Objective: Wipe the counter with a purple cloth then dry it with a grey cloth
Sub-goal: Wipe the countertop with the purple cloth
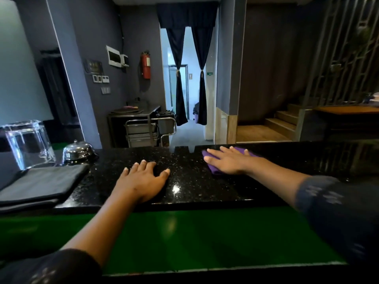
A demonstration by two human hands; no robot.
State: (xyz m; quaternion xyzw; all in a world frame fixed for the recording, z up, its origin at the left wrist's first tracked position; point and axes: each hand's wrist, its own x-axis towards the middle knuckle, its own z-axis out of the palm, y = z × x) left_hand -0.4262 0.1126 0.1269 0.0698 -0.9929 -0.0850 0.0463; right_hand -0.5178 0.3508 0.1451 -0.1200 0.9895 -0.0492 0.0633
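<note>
We've got both palms down on the black speckled counter (pixel 190 181). Our right hand (pixel 231 160) lies flat on the purple cloth (pixel 213 168), fingers (pixel 213 153) stretched long and slightly fanned, pressing the cloth to the stone near the counter's far edge; purple shows beyond the fingertips and under the heel of the hand. Nothing is pinched, it's an open-palm press. Our left hand (pixel 143 181) rests bare on the counter nearer to us, fingers a little apart, thumb splayed out to the right, holding nothing. Over on the left the grey cloth (pixel 43 185) lies folded on the counter, apart from both hands. Behind it stand a silver call bell (pixel 78 151) and a clear glass container (pixel 28 143).
</note>
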